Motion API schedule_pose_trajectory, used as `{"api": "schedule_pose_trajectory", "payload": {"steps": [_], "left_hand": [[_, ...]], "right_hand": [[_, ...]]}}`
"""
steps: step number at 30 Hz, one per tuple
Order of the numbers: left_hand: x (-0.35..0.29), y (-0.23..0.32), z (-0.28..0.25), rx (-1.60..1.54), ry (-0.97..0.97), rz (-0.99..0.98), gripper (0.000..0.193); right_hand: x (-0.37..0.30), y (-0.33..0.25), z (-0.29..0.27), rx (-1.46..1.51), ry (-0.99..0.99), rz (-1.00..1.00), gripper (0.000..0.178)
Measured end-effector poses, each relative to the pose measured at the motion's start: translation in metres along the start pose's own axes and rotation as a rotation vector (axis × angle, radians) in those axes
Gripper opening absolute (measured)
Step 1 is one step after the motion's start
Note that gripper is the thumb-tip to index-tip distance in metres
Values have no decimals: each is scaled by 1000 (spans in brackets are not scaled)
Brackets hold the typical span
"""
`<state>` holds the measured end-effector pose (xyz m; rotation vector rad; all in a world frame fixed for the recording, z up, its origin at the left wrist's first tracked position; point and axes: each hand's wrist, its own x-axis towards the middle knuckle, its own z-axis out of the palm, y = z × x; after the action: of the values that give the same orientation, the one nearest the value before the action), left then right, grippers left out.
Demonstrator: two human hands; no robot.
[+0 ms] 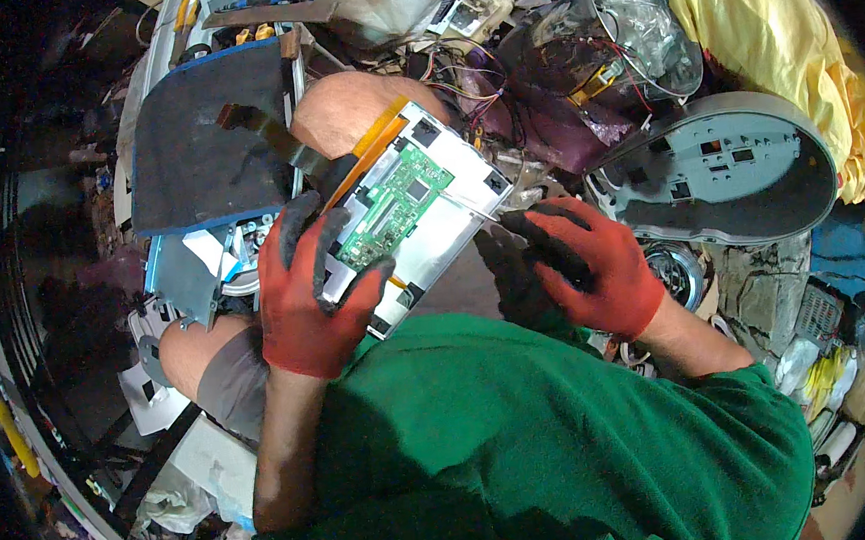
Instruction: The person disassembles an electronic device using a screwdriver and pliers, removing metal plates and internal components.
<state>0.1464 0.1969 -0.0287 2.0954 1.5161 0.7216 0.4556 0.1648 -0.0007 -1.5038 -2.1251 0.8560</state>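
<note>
A flat silver panel (452, 183) with a green circuit board (403, 207) fixed on its back lies tilted above my lap. From its upper left edge run an orange flex strip (372, 156) and a dark ribbon cable (278, 140). My left hand (318, 288), in a red and black work glove, grips the panel's lower left side, thumb over the board's lower end. At the panel's right edge, my right hand (588, 264) is closed in the same kind of glove. A thin, shiny, pointed tool (474, 213) sticks out from its fingertips toward the panel; its handle is hidden.
A dark mat with blue edging (208, 140) lies at the left. Behind stands a clear bucket (647, 39) with wires and plastic film. A grey curved housing (727, 174) rests at the right, below a yellow cloth (757, 27). Loose parts and bags crowd all around.
</note>
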Motion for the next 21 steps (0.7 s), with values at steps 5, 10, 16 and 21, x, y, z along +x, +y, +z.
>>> {"api": "schedule_pose_trajectory", "payload": {"steps": [5, 10, 16, 21], "left_hand": [[-1, -6, 10, 12, 24, -16, 62], [2, 7, 7, 74, -6, -10, 71], [-1, 3, 12, 75, 43, -2, 67], [0, 4, 13, 56, 55, 21, 59]], "right_hand": [[-4, 0, 5, -101, 21, -115, 50], [-12, -4, 17, 35, 14, 45, 52], [-14, -8, 8, -50, 4, -18, 51], [-12, -5, 19, 73, -4, 20, 50]]}}
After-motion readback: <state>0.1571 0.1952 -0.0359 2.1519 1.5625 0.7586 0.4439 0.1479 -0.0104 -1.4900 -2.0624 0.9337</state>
